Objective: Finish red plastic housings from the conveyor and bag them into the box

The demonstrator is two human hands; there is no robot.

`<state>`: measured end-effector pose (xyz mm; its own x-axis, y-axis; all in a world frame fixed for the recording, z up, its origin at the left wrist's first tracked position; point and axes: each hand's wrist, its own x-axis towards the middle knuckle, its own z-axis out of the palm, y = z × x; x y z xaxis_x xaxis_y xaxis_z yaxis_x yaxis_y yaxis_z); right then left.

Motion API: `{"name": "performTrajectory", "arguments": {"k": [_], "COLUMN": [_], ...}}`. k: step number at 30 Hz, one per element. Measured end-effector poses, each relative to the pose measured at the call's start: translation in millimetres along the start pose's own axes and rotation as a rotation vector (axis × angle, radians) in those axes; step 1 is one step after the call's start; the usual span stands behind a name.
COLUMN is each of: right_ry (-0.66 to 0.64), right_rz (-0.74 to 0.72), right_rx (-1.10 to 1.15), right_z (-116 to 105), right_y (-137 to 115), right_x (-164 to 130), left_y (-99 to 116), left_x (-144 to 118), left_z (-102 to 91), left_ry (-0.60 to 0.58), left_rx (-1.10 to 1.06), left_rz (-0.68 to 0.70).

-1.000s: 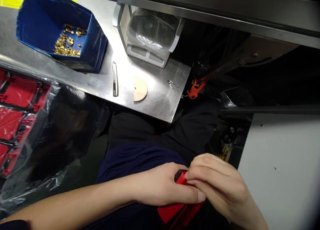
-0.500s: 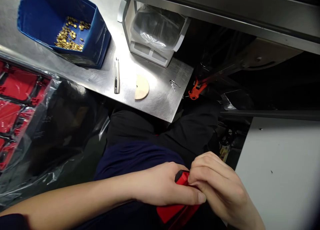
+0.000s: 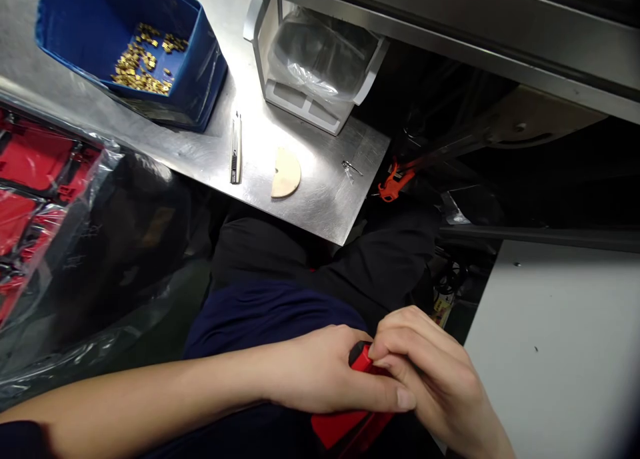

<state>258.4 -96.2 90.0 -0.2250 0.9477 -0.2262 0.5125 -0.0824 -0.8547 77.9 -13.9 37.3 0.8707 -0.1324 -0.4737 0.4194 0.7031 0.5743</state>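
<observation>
With left hand (image 3: 343, 371), wrapping around red-and-black part (image 3: 345, 427) over lap (image 3: 260, 309), leaving red showing above and below grip, mostly hiding long axis. With right hand (image 3: 434, 372), curling nearest its upper end, touching there; being unable to tell whether pinching it.

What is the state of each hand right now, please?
Left hand: closed, holding the red-and-black object.
Right hand: closed at that object's upper end; whether it pinches anything is hidden.

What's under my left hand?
A red-and-black object shows partly past your left hand. The portion beneath that hand is covered, and your right hand hides some too.
</observation>
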Motion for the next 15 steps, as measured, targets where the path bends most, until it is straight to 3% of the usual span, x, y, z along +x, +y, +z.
{"name": "performTrajectory", "arguments": {"k": [6, 11, 15], "right_ry": [-0.011, 0.476, 0.65], "right_rz": [-0.018, 0.132, 0.223], "right_rx": [0.02, 0.164, 0.152], "right_z": [-3, -2, 1], "right_y": [4, 21, 37], "right_x": [-3, -12, -20], "left_y": [-2, 2, -4], "left_x": [0, -3, -5], "left_z": [0.3, -0.9, -5.6], "left_ry": [0.01, 0.025, -0.026], "left_rx": [-0.014, -0.063, -0.11], "left_rz": [0.004, -0.08, 0.052]}}
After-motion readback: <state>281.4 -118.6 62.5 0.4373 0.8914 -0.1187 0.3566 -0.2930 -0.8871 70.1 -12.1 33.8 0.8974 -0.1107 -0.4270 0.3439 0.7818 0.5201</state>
